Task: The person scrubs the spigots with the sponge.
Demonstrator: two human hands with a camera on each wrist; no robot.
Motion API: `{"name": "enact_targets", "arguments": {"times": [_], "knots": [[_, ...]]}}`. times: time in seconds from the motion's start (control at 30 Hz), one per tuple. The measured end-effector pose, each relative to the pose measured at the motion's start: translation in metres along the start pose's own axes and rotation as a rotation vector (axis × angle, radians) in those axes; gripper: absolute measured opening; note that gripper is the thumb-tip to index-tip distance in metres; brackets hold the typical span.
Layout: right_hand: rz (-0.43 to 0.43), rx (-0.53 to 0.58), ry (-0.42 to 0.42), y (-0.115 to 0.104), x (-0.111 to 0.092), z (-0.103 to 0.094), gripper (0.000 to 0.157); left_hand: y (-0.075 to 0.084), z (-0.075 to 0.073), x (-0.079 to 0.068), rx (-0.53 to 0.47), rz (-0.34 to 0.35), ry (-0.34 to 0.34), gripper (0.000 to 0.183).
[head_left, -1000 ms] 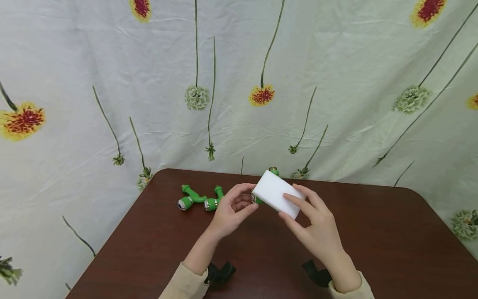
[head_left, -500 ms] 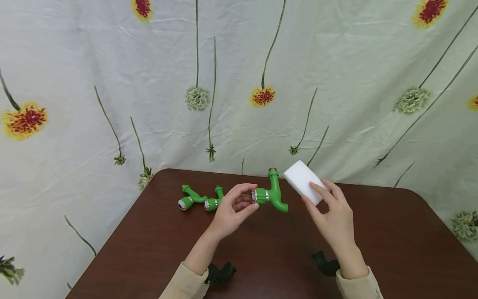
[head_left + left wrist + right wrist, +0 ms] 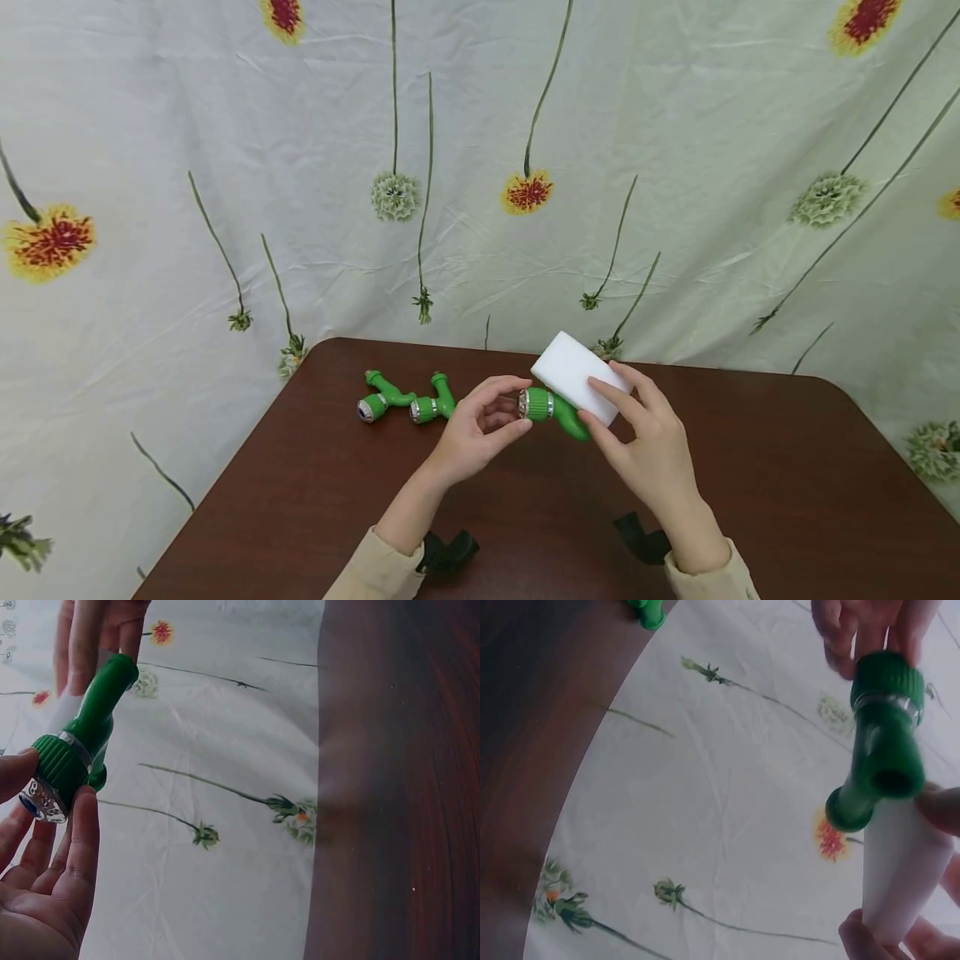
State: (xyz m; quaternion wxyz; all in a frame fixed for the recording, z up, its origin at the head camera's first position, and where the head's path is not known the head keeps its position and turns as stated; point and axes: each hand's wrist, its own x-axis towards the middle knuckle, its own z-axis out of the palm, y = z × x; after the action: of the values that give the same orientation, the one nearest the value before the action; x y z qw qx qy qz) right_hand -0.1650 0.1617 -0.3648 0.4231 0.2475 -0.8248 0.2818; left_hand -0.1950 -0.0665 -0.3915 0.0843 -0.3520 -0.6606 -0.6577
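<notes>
My left hand (image 3: 480, 429) pinches the ribbed knob end of a green tap (image 3: 538, 404), holding it up above the table. In the left wrist view the tap's (image 3: 94, 705) silver-capped knob sits between thumb and fingers. My right hand (image 3: 648, 437) grips a white sponge block (image 3: 577, 375) by its edges. From the head view the sponge overlaps the tap's threaded end and hides it, while the curved spout shows below. In the right wrist view the sponge (image 3: 904, 862) lies right against the tap's body (image 3: 885, 742).
Two more green taps, one farther left (image 3: 382, 398) and one beside my left hand (image 3: 433, 404), lie on the dark brown table (image 3: 315, 500). A white floral cloth (image 3: 465, 250) hangs behind the table's far edge. Black wrist mounts (image 3: 450, 550) show at both sleeves.
The sponge swung right, off the tap, then came back left over it. The left hand shifted slightly right with the tap, still gripping its knob.
</notes>
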Motion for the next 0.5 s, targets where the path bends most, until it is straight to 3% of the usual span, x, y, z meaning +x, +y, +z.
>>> {"name": "enact_targets", "arguments": {"times": [0.17,0.27,0.37,0.5], "knots": [[0.131,-0.096,0.064,0.016,-0.001,-0.003,0.038,-0.001,0.0,0.0,-0.006,0.0,-0.007,0.042],[0.175,-0.086,0.101,0.02,-0.001,-0.005,0.04,-0.002,0.0,0.0,-0.009,-0.006,-0.004,0.042],[0.127,0.011,0.122,0.016,0.0,-0.006,0.04,-0.002,0.0,0.0,-0.007,-0.01,0.0,0.042],[0.012,0.118,0.048,0.001,0.002,-0.005,0.034,-0.003,0.0,0.0,0.002,-0.024,0.018,0.042]]}}
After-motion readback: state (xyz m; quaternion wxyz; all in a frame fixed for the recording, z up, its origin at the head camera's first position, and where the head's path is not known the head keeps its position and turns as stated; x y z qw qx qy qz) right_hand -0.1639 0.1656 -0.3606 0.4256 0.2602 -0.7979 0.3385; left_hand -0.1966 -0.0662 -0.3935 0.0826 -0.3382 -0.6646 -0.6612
